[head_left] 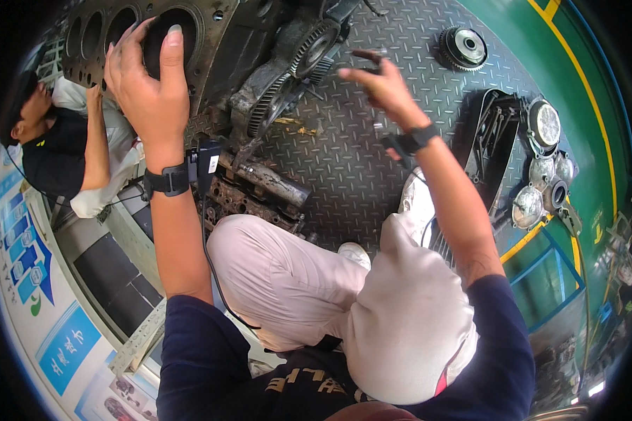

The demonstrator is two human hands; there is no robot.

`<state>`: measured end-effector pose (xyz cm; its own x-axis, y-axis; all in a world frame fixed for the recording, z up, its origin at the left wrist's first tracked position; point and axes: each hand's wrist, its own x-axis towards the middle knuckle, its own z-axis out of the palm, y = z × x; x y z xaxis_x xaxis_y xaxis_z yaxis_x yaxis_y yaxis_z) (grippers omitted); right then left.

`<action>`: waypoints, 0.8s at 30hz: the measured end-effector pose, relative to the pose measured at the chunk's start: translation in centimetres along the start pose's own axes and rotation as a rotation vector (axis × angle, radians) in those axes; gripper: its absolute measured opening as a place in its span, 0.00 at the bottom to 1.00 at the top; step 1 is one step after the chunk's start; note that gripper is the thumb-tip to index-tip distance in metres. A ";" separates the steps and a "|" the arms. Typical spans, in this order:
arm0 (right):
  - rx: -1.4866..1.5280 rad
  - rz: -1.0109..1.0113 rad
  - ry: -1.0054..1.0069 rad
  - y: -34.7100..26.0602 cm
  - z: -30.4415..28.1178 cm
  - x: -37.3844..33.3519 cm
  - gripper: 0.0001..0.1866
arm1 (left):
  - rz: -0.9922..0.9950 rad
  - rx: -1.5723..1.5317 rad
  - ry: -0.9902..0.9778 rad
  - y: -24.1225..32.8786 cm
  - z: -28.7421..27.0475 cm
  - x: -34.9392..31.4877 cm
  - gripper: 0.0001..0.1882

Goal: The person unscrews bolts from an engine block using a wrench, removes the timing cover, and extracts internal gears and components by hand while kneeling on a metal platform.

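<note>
My left hand [147, 91] lies over the top face of a large engine block [198, 63], fingers and thumb apart beside a round cylinder bore [170, 52]. Nothing shows in its grasp. To the right of the block, my right hand [390, 92] is raised above the metal floor with fingers stretched apart. A dark, narrow shape lies along its fingertips; whether that is a greasy finger or a small part I cannot make out. Nearest to this hand, on the block's end, are a toothed gear [314, 49] and a second gear [265, 105].
A co-worker [67, 133] crouches at the left, one hand at the block. A round toothed part [465, 48] sits on the tread-plate floor [344, 168]. At right are a black oil pan [495, 133] and several round metal covers [528, 207]. A dirty metal casting [242, 196] lies near my knee.
</note>
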<state>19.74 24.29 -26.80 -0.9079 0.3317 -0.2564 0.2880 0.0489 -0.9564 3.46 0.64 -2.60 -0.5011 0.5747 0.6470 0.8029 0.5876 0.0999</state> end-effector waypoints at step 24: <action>-0.071 -0.231 0.156 -0.4 5.5 1.0 0.50 | 0.003 0.040 0.026 0.2 0.3 0.0 0.22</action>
<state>17.01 19.40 -27.43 -0.8958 0.4444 -0.0027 0.1042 0.2040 -0.9734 3.52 0.91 -2.88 -0.4901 0.5618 0.6665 0.7906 0.6085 0.0685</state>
